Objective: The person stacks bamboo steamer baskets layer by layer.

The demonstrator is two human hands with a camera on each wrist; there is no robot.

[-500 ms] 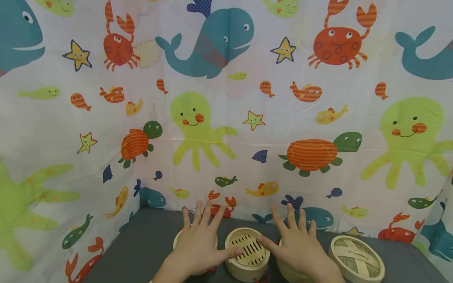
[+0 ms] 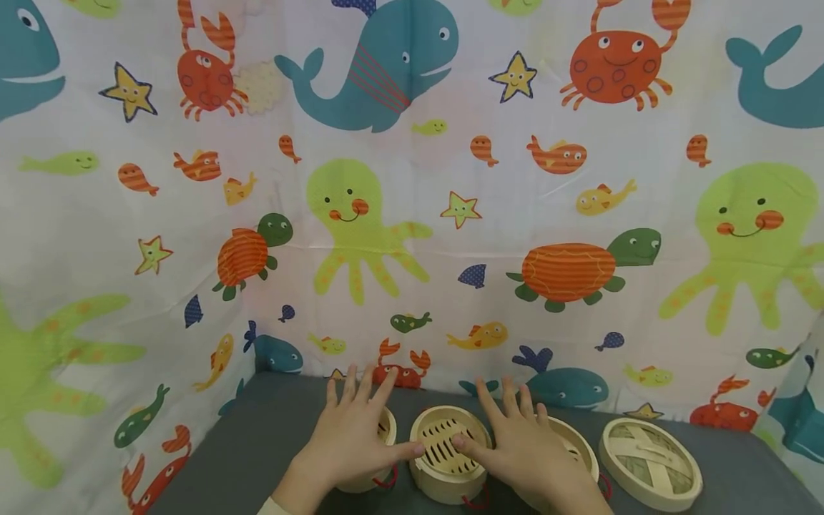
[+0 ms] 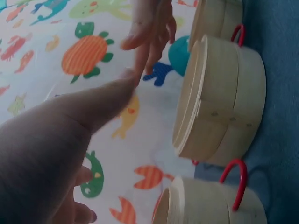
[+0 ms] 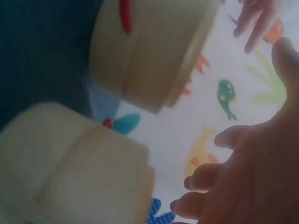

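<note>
Nearest, the left hand (image 2: 354,438) and right hand (image 2: 520,445) hang above the baskets, fingers spread, grasping nothing; the wrist views show both apart from the bamboo walls. The left basket (image 2: 362,482) is largely hidden beneath the left hand; the middle basket (image 2: 449,481) shows slats between the thumbs; the right basket (image 2: 575,438) is partly covered by the right hand. Narrow gaps part their rims, red cords poking in. Just right lies the cross-banded lid (image 2: 651,463). Grey bench (image 2: 270,436) stretches leftward; at its far edge rises printed cloth (image 2: 489,236).
</note>
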